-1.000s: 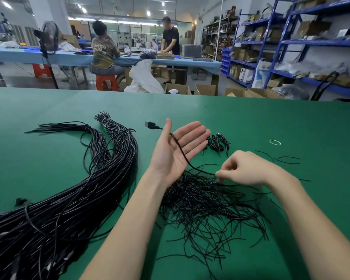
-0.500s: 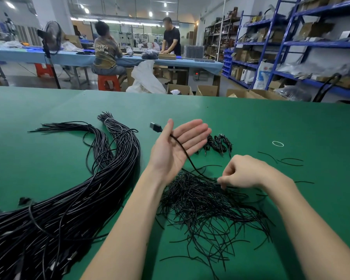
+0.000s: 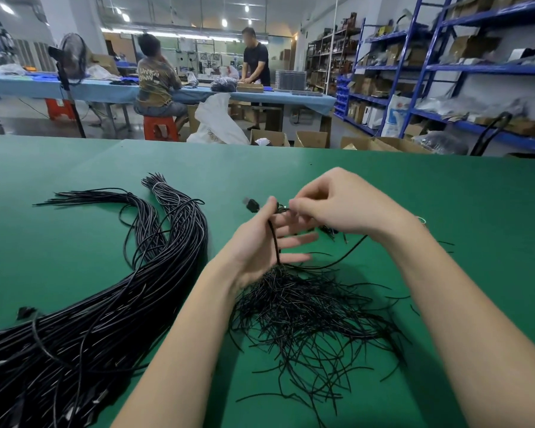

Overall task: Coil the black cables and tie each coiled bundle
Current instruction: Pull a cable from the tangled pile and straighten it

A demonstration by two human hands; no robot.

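- The green table (image 3: 445, 193) runs wide; its far edge crosses the view ahead of both hands, with bare green surface between that edge and the hands, and more to the right.
- A thick bundle of black cables (image 3: 112, 304) sweeps from the near left corner up toward the middle, its far ends fanning out left of the hands.
- A loose heap of thin black ties (image 3: 306, 310) lies near the person, between the two forearms, just under the left wrist.
- Beyond the table: cardboard boxes (image 3: 311, 139), a white bag (image 3: 217, 122), blue shelving (image 3: 430, 72) at right, and two people at a blue bench (image 3: 84, 88).
- The left hand (image 3: 266, 242) is raised palm-up, fingers spread and straight; a single black cable (image 3: 274, 242) runs down across its palm, its plug (image 3: 251, 205) sticking out past the thumb.
- The right hand (image 3: 337, 202) is curled, fingertips pinching the cable just above the left fingers; the cable trails below it toward the ties.
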